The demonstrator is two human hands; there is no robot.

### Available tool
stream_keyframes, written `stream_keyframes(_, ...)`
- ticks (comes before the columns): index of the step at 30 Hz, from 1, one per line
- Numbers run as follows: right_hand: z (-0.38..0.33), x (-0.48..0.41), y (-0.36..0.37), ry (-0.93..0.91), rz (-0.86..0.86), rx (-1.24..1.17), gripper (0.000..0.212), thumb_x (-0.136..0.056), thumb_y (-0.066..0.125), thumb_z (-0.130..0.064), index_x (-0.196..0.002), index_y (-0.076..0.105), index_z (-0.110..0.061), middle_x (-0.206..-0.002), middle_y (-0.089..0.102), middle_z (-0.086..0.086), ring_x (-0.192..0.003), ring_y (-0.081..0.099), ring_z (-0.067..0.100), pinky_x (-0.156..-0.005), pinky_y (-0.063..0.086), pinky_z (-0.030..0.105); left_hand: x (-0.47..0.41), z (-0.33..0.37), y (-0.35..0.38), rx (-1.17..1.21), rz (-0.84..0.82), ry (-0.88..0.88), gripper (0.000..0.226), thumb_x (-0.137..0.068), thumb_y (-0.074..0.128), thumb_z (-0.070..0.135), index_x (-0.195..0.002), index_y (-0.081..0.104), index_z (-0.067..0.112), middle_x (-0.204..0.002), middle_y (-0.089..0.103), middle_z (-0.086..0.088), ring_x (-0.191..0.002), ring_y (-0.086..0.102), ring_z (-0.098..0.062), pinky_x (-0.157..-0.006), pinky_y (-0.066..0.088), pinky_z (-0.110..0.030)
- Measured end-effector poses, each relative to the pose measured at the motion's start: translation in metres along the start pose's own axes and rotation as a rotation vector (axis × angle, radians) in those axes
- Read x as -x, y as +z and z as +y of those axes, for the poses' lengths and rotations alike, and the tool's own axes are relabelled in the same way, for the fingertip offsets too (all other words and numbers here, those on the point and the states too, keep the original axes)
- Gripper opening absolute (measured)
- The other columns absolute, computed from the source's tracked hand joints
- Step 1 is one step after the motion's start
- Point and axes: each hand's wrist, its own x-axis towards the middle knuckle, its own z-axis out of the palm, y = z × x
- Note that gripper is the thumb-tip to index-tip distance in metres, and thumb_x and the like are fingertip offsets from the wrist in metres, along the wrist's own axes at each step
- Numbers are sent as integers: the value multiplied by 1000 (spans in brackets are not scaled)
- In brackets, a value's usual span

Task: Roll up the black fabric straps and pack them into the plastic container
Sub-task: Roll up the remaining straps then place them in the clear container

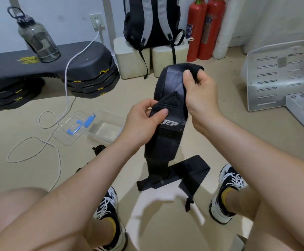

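A pale beige floor (238, 134) is stretching across a small room, and a person is sitting low over it with bare knees and black-and-white laced sneakers (229, 180) showing at the bottom. At the far left a stack of black moulded step platforms with yellow markings (48, 64) is carrying a smoky translucent water bottle with a black cap (37, 38), and a white cable (67, 84) is trailing from a white wall socket (96, 20) down into loops on the floor. A black backpack with grey shoulder straps (153, 20) is leaning on pale blocks, beside two red fire extinguishers (204, 29); a white slotted metal panel (271, 78) is standing at the right. A clear rectangular plastic container (106, 132) is sitting open on the floor just left of the left wrist, its clear lid with blue clips (71, 127) lying beside it. The left hand (142, 124) is pinching the left edge of a long black fabric strap with a white logo (165, 142) between thumb and fingers. The right hand (200, 91) is gripping the strap's folded top end, thumb pressing on the front, fingers curling behind. The strap is hanging down between the knees towards a second black strap (187, 171) lying flat on the floor.
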Motion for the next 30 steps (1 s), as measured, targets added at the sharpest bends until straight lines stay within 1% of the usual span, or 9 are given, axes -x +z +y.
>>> stream_keyframes(4,6,2,1,-229,62,217,34,-101,49,-19,-82,53,9,-70,47,13,-66,39,13,-62,37,34,2,-11,7,-267,93,82,14,-90,68,25,-98,56,24,-86,72,-1,-84,70,-22,-82,56,-47)
stream_keyframes(7,6,5,2,-341,68,264,32,-100,49,-17,-79,54,7,-68,48,8,-64,38,8,-60,35,25,2,-10,7,-67,48,-61,32,-89,71,25,-110,46,26,-87,75,-11,-81,72,-31,-79,58,-53)
stream_keyframes(9,6,5,2,-342,63,274,32,-101,48,-16,-77,52,5,-66,43,-1,-62,35,6,-59,32,21,1,-5,3,67,-31,-142,38,-90,71,18,-123,51,21,-88,77,-9,-80,74,-26,-77,60,-45)
stream_keyframes(12,7,3,1,-302,40,309,29,-101,47,-17,-74,50,-7,-64,40,-8,-60,35,5,-58,31,23,1,-4,3,38,-103,-148,18,-94,66,15,-111,68,10,-91,77,-7,-83,74,-19,-75,57,-34)
stream_keyframes(15,8,-1,0,-145,39,313,28,-102,47,-17,-74,48,-13,-66,43,-6,-61,37,7,-60,34,25,0,-4,2,-63,-101,-124,21,-91,67,28,-105,73,14,-93,77,-2,-89,74,-19,-84,58,-41)
stream_keyframes(19,5,-8,1,256,37,66,25,-103,47,-21,-97,64,-3,-92,70,16,-86,69,30,-71,61,45,2,2,-1,-188,-71,-40,23,-91,62,42,-103,71,25,-96,75,5,-93,70,-14,-89,57,-45)
stream_keyframes(23,-4,4,2,552,-283,-86,43,-100,46,-54,-106,66,-17,-101,75,11,-92,74,28,-82,60,44,0,6,1,42,89,-48,21,-101,54,32,-110,66,18,-99,75,0,-90,72,-13,-78,58,-31)
stream_keyframes(26,3,26,8,365,-557,203,43,-102,38,-54,-110,66,-22,-111,73,3,-103,70,20,-95,54,42,-12,9,-4,329,283,-79,26,-104,49,24,-117,63,6,-104,74,-8,-92,72,-18,-76,59,-30)
stream_keyframes(30,14,38,12,46,-478,468,35,-106,37,-39,-113,52,-8,-106,64,5,-100,61,23,-90,50,44,-15,9,-4,585,336,-196,29,-106,43,21,-124,55,2,-112,70,-17,-96,71,-27,-75,61,-38)
